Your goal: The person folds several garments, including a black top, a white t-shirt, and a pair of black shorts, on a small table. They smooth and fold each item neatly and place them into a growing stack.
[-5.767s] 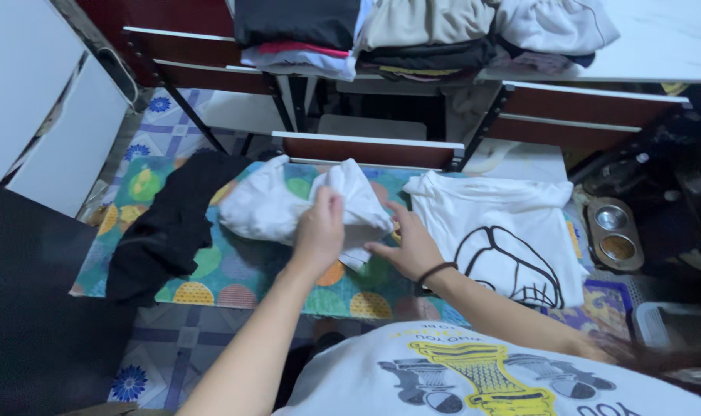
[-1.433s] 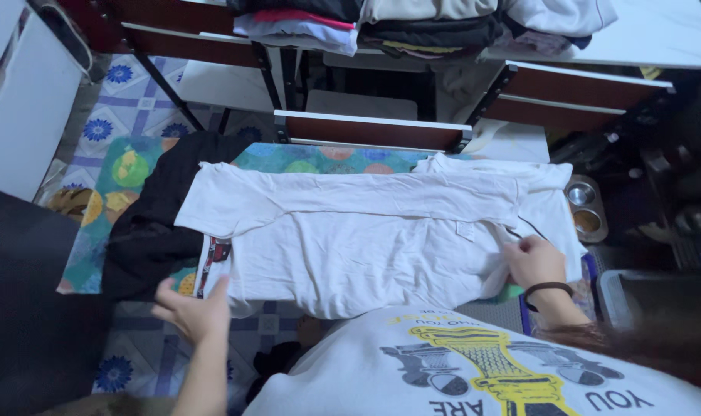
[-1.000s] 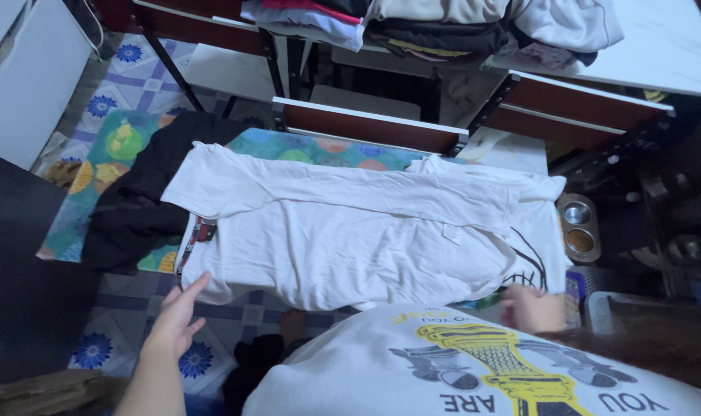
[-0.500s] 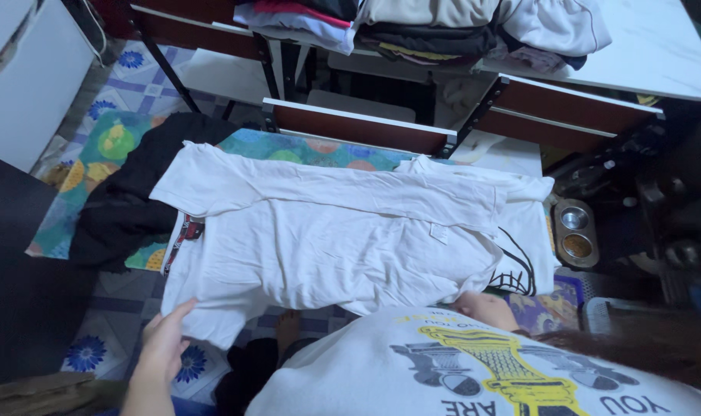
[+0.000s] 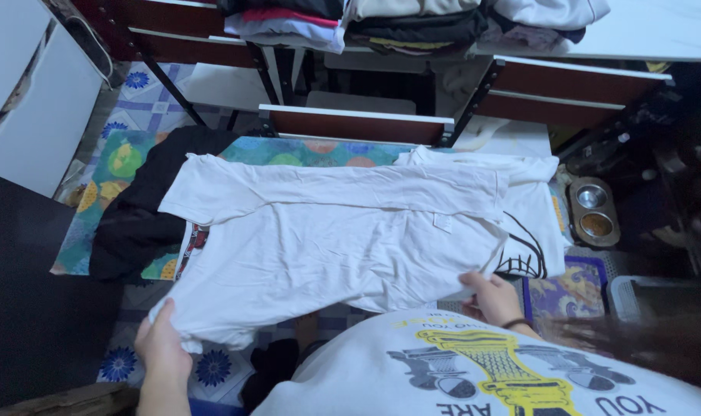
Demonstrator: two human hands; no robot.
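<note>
Two hands grip one white T-shirt (image 5: 342,239), spread flat and inside out across a colourful patterned mat (image 5: 119,158). Left hand (image 5: 164,347) has fingers curled closed over the near left corner of the hem; cloth bunches just above the knuckles. Right hand (image 5: 493,296), a dark band at its wrist, pinches the near right edge with thumb on top and fingers tucked under the fabric, so their exact spread cannot be read.

Step in hand, as judged: laying out and smoothing the shirt ahead of a fold. Cloth between the two grips is fairly taut, with some wrinkles beyond the fingertips. The next move likely calls for both edges to rise evenly, so the far hem stays put and the sleeves do not drag.

Neighbours: a second white T-shirt with a black line drawing (image 5: 531,231) lies partly under the first, just beyond the right fingertips. A black garment (image 5: 134,219) is heaped beyond the left fingers, touching the held shirt's sleeve.

Containers: two small metal bowls (image 5: 593,212) sit on the floor well right of the right hand; the nearer one holds something brownish, the farther looks bare, contents uncertain. Folded clothes (image 5: 412,19) are stacked on a bench far ahead of both hands.
</note>
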